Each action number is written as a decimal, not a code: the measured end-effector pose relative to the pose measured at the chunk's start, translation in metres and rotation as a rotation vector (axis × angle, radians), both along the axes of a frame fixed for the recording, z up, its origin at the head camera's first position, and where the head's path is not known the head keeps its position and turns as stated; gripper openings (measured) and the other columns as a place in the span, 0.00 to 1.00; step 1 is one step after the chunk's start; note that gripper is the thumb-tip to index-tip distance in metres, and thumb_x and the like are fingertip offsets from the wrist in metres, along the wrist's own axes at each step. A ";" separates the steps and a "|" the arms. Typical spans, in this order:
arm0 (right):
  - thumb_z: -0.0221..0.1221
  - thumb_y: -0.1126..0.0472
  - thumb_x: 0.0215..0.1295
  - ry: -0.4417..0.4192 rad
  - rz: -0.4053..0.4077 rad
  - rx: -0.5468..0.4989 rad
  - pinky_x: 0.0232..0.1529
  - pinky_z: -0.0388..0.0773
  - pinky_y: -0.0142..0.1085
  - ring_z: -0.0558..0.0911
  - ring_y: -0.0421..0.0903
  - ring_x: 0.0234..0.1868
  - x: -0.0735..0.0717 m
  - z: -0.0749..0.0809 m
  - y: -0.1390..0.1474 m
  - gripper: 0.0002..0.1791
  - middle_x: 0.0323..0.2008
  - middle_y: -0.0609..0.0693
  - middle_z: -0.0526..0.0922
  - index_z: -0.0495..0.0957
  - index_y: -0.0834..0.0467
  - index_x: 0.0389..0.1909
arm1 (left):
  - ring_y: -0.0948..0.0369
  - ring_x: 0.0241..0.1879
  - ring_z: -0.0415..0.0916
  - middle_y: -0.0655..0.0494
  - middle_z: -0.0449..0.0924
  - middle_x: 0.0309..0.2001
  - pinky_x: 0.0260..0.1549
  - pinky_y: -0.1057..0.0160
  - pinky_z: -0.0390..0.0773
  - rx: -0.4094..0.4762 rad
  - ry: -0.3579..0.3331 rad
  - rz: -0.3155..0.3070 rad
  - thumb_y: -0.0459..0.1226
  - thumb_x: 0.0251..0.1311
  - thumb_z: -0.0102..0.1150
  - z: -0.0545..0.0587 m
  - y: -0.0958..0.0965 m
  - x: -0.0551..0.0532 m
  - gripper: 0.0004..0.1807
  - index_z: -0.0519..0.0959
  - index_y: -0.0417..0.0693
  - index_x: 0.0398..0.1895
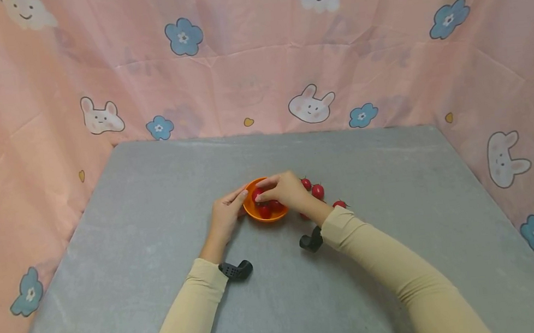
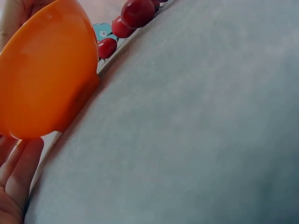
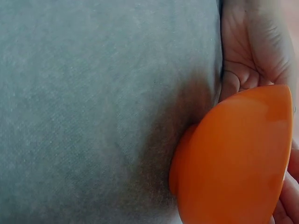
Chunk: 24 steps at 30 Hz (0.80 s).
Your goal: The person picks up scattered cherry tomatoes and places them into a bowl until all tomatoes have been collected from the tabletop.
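Note:
An orange bowl (image 1: 267, 218) stands on the grey table with several red cherry tomatoes (image 1: 265, 211) inside. At its left side my left hand (image 1: 225, 214) holds it, thumb at the rim and fingers against the outer wall; those fingers (image 2: 23, 170) show below the bowl (image 2: 51, 70) in the left wrist view. My right hand (image 1: 291, 191) reaches over the right rim and pinches a cherry tomato (image 1: 256, 194) between thumb and fingers inside the bowl. In the right wrist view the bowl (image 3: 238, 158) hides most of the right fingers.
Several loose cherry tomatoes (image 1: 317, 191) with green stems lie right of the bowl, some partly behind the right wrist. Black wrist devices (image 1: 236, 271) sit on both sleeves. A pink printed curtain (image 1: 246, 70) closes off the table's back and sides.

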State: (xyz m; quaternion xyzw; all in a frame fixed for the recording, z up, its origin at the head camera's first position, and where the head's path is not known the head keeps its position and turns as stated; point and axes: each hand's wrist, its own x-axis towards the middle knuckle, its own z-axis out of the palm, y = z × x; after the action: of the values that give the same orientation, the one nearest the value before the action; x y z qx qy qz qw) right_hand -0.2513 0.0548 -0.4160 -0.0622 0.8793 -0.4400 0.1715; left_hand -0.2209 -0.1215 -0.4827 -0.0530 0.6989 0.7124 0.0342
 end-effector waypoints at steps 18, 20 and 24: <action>0.73 0.53 0.55 0.060 0.061 0.052 0.62 0.78 0.44 0.77 0.51 0.60 0.003 0.000 -0.007 0.22 0.59 0.54 0.83 0.86 0.51 0.51 | 0.64 0.49 0.81 0.47 0.80 0.61 0.41 0.72 0.83 0.011 0.026 0.016 0.44 0.69 0.59 -0.004 0.000 0.001 0.21 0.80 0.44 0.60; 0.73 0.53 0.55 0.063 0.063 0.057 0.63 0.78 0.44 0.76 0.51 0.61 0.003 0.000 -0.007 0.22 0.59 0.53 0.83 0.86 0.51 0.52 | 0.65 0.49 0.81 0.47 0.80 0.61 0.40 0.73 0.83 0.010 0.031 0.019 0.43 0.69 0.59 -0.005 0.001 0.001 0.20 0.80 0.44 0.60; 0.73 0.53 0.56 0.044 0.050 0.041 0.64 0.77 0.45 0.75 0.51 0.63 0.003 0.002 -0.004 0.22 0.60 0.53 0.82 0.85 0.51 0.53 | 0.67 0.46 0.81 0.46 0.80 0.60 0.38 0.73 0.83 0.026 0.037 0.024 0.42 0.69 0.59 -0.005 0.001 0.000 0.20 0.80 0.43 0.59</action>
State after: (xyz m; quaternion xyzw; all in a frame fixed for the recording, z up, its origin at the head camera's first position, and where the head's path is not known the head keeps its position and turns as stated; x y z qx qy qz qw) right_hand -0.2480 0.0504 -0.4138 -0.0903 0.8898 -0.4160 0.1642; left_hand -0.2205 -0.1203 -0.4879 -0.0474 0.6896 0.7225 0.0134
